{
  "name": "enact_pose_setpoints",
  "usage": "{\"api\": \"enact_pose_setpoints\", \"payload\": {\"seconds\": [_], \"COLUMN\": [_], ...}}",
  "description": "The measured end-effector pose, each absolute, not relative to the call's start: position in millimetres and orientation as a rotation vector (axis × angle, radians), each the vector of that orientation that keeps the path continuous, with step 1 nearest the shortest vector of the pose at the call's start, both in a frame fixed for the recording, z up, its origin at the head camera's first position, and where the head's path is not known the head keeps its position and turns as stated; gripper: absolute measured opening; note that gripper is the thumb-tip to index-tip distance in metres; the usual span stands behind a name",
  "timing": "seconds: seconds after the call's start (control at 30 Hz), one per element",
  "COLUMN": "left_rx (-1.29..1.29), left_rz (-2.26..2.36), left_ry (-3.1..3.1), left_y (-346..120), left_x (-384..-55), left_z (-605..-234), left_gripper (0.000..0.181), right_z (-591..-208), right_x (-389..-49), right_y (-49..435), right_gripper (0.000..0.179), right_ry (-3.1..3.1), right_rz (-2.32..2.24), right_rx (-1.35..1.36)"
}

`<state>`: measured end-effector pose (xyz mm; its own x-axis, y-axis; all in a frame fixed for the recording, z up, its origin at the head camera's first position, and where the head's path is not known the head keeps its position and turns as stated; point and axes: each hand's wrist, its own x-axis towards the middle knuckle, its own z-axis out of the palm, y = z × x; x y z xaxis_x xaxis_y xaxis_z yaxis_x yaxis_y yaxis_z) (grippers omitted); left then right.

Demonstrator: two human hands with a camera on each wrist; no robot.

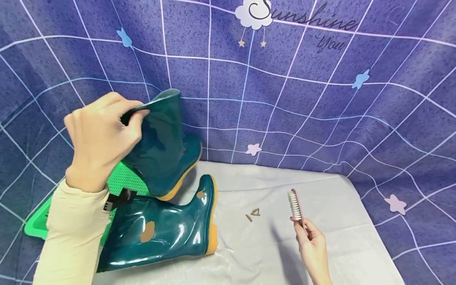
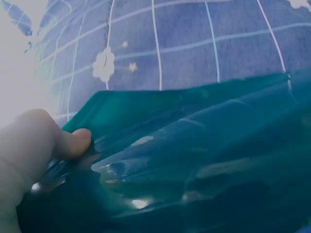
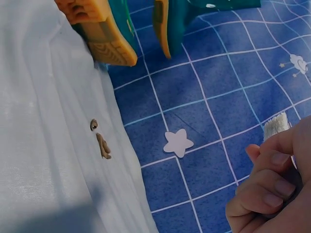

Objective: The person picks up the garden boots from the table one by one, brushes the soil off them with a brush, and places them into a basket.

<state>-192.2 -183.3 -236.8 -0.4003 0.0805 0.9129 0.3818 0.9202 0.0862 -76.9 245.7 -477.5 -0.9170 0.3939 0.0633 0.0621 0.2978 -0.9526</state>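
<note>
My left hand (image 1: 101,132) pinches the top rim of a dark green rain boot (image 1: 162,146) with a yellow sole, holding it tilted at the left. In the left wrist view the thumb presses on the edge of the glossy shaft (image 2: 194,155). The matching rain boot (image 1: 171,233) lies on its side below, toe up, with brown patches on its shaft and toe. At the right, my right hand (image 1: 313,247) grips a pink-handled scrub brush (image 1: 295,204) by the handle, raised over the white cloth, bristles facing left. The right wrist view shows curled fingers and the white bristles (image 3: 277,125).
A green perforated tray (image 1: 124,180) sits at the left, partly hidden behind the boots and left arm. Several small brown bits (image 1: 253,213) lie on the white cloth (image 1: 246,253). A blue checked curtain (image 1: 270,99) with stars stands behind and around the surface.
</note>
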Motion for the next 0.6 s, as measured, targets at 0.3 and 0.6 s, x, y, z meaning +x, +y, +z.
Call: {"api": "enact_pose_setpoints", "payload": {"seconds": [0.3, 0.6], "left_rx": [-0.182, -0.132], "left_rz": [-0.317, -0.359], "left_ry": [-1.966, -1.958], "left_y": [-217.9, -263.2], "left_x": [-186.6, -185.0], "left_z": [-235.1, -244.2], "left_gripper": [0.028, 0.024], "right_z": [-479.4, -482.9], "right_x": [-77.2, -77.3], "right_y": [245.4, 246.1], "right_gripper": [0.015, 0.015], "right_ry": [-2.293, -2.306], "right_rz": [1.648, 1.651], "right_rx": [-0.419, -0.388]}}
